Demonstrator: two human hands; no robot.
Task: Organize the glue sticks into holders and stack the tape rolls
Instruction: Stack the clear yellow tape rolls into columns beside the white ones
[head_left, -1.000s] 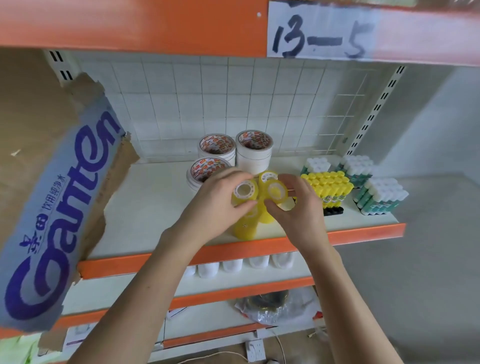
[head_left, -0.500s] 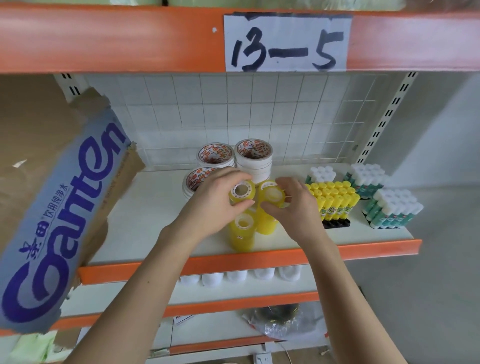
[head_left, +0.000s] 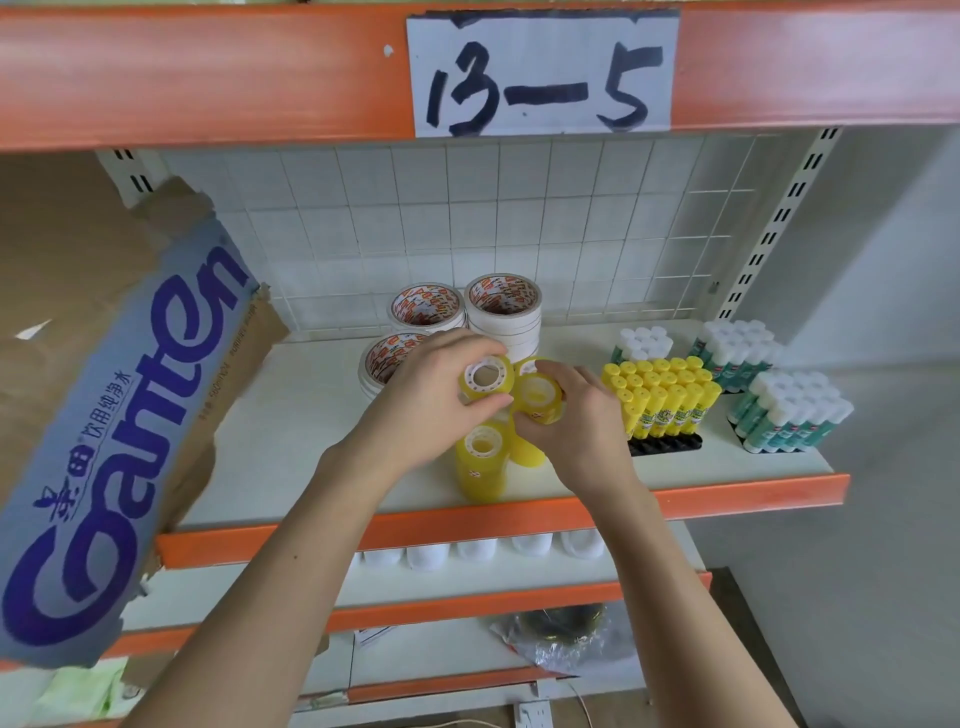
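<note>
My left hand (head_left: 423, 402) grips a small yellow clear-tape roll (head_left: 484, 378) between thumb and fingers, above the shelf. Right beside it, my right hand (head_left: 576, 423) holds a second yellow tape roll (head_left: 537, 397). Below them stand two stacks of yellow tape rolls (head_left: 482, 462) near the shelf's front edge. Behind are three stacks of white tape rolls with red-printed cores (head_left: 503, 312). To the right, yellow glue sticks (head_left: 662, 397) stand in a black holder, with white-capped green glue sticks (head_left: 789, 413) in holders beside and behind them.
The white shelf board (head_left: 291, 415) has an orange front lip (head_left: 727, 496). A torn cardboard box printed "Ganten" (head_left: 104, 415) fills the left side. A wire grid backs the shelf. The orange beam above bears a paper label "13-5" (head_left: 543, 73). White items line the lower shelf.
Both hands stay together over the yellow stacks, each still holding a roll. The view has tilted upward a little, so the beam label sits fuller in frame.
</note>
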